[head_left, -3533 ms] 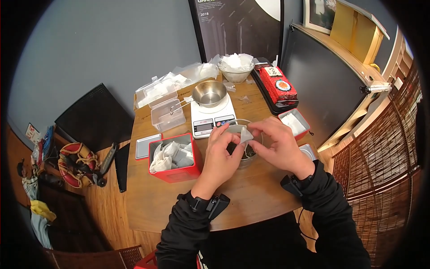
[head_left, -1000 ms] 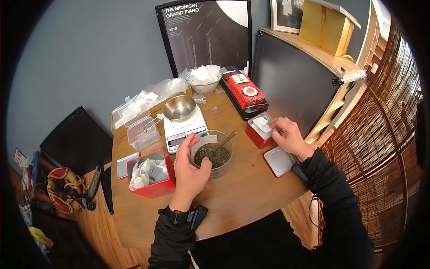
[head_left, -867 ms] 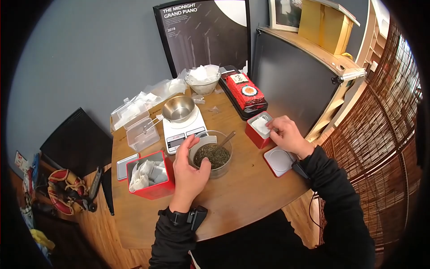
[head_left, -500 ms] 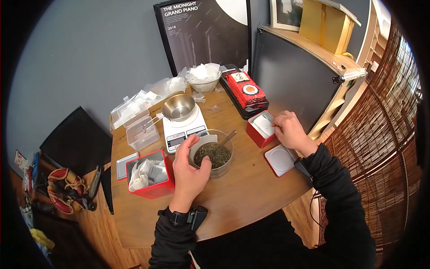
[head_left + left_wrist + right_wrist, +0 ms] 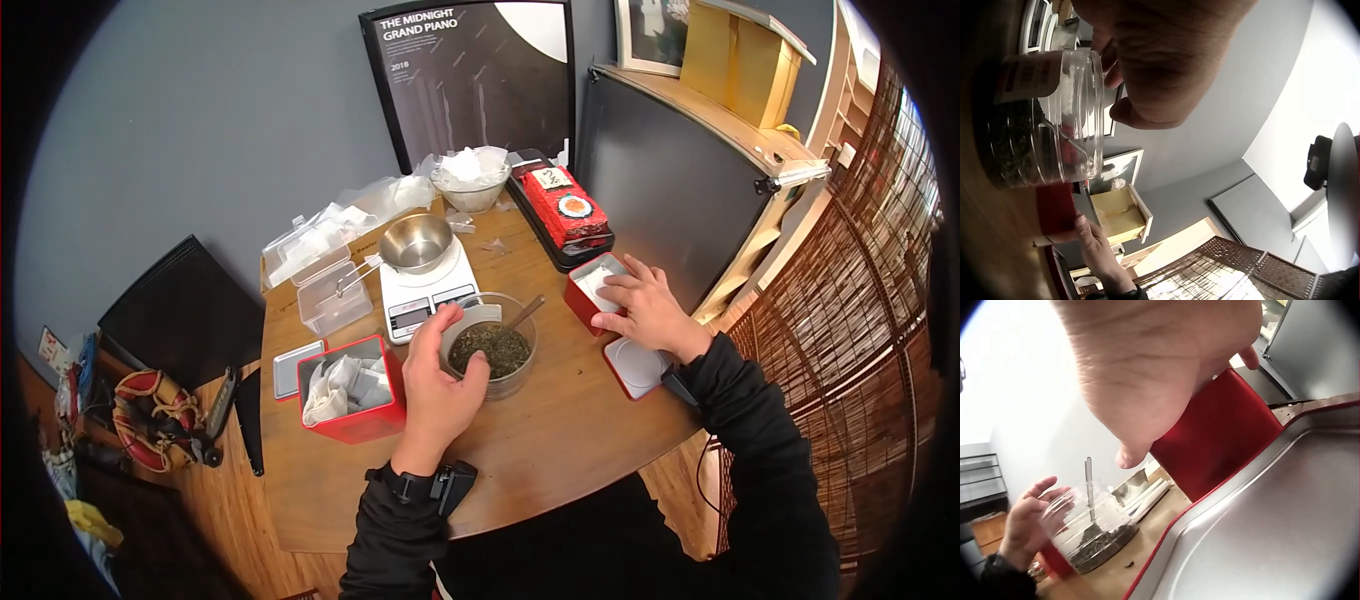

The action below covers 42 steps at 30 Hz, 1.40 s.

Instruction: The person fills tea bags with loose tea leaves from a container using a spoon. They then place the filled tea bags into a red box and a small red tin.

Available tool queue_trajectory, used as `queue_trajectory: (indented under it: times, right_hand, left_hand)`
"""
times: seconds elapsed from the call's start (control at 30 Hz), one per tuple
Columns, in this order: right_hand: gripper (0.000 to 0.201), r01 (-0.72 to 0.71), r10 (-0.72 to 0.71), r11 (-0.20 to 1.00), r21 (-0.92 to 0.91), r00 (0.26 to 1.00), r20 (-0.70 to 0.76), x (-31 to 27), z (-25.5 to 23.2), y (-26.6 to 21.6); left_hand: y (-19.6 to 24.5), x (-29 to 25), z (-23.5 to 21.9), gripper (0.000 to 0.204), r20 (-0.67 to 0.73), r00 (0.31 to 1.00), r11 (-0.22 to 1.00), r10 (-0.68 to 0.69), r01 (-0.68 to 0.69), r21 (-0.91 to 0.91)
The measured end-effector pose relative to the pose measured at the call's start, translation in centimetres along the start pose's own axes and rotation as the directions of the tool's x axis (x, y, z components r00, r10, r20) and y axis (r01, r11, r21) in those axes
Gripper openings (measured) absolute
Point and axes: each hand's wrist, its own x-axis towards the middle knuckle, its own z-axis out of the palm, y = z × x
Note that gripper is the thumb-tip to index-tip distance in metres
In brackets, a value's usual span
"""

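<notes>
My left hand (image 5: 440, 390) curves loosely beside a clear plastic jar (image 5: 516, 383), its fingers near the rim and nothing pinched in them. Dark dried leaves (image 5: 488, 348), like loose tea, lie in the jar, and a metal spoon (image 5: 524, 313) leans in them. In the left wrist view the jar (image 5: 1085, 94) carries a label. My right hand (image 5: 655, 310) spreads over a red tin (image 5: 583, 308) at the right, fingertips at its mouth, thumb outside its near edge. White pieces (image 5: 597, 283) lie inside that tin. From the right wrist, the red tin (image 5: 1216, 434) partly hides behind my palm.
A second red tin (image 5: 365, 427) holds several whitish bags. A steel pan (image 5: 415, 243) sits on the white scale (image 5: 410, 300). Around them are a lidded plastic box (image 5: 335, 305), a glass bowl (image 5: 470, 195), a red packet (image 5: 565, 205) and a tin lid (image 5: 638, 368).
Earlier both hands held a small white bag above the jar. The right hand then went to the right tin, and its curled fingers have now spread over it. The left hand stays beside the jar.
</notes>
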Motion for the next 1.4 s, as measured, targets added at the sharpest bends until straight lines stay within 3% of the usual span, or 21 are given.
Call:
queue_trajectory:
  times: [0.17,0.4,0.47,0.53,0.63,0.67,0.73,0.93,1.07,1.27,1.33,1.4]
  right_hand:
    - [0.058,-0.042,0.036,0.998,0.044,0.993,0.116,0.5,-0.8,-0.5]
    - [0.057,-0.092,0.082,0.993,0.077,0.989,0.126,0.4,-2.1,-1.2]
    - [0.057,-0.062,0.062,0.992,0.107,0.998,0.0,-0.2,-2.2,-1.2]
    - [0.051,-0.043,0.05,0.992,0.119,0.997,-0.052,-0.6,-2.3,-1.3]
    - [0.029,0.0,0.049,0.986,0.167,0.957,-0.287,-1.2,-2.1,-1.3]
    - [0.029,0.0,0.05,0.986,0.169,0.956,-0.29,-1.4,-2.2,-1.6]
    - [0.022,0.078,0.017,0.973,0.218,0.913,-0.407,-1.7,-2.1,-2.5]
    - [0.014,0.266,-0.086,0.919,0.291,0.856,-0.51,-2.3,-2.4,-7.1]
    - [0.014,0.342,-0.126,0.859,0.382,0.862,-0.49,-2.5,-1.7,-9.3]
    - [0.015,0.412,-0.139,0.787,0.458,0.843,-0.519,-1.7,-1.0,-11.7]
    - [0.015,0.434,-0.146,0.766,0.473,0.835,-0.53,-1.2,-0.9,-12.6]
    - [0.013,0.464,-0.148,0.72,0.516,0.829,-0.539,-0.5,-0.6,-13.4]
  left_hand:
    - [-0.1,-0.1,-0.1,0.054,0.022,0.999,0.998,0.045,-0.046,0.052]
    - [5.3,0.2,-2.7,0.04,-0.004,0.992,0.992,0.124,-0.124,0.033]
    - [6.3,0.2,-4.8,0.036,-0.045,0.989,0.988,0.142,-0.139,0.061]
    - [6.8,0.8,-8.1,0.033,-0.04,0.978,0.929,0.205,-0.182,0.321]
    - [5.8,1.4,-12.1,0.032,-0.036,0.991,0.813,0.125,-0.082,0.576]
    - [5.4,1.5,-12.8,0.032,-0.034,0.991,0.811,0.128,-0.084,0.579]
    - [4.4,1.6,-13.8,0.031,0.045,0.999,0.705,0.007,-0.037,0.708]
    - [3.6,1.6,-13.4,0.022,0.096,0.989,0.712,-0.112,0.012,0.702]
    - [3.2,1.5,-13.2,0.019,0.098,0.991,0.716,-0.091,-0.003,0.698]
    - [4.1,2.2,-14.8,0.013,0.084,0.996,0.868,-0.038,-0.008,0.497]
    - [5.7,2.6,-15.3,0.012,0.007,0.949,0.887,-0.317,0.294,0.357]
    - [5.3,2.9,-15.8,0.016,-0.004,0.971,0.907,-0.24,0.225,0.356]
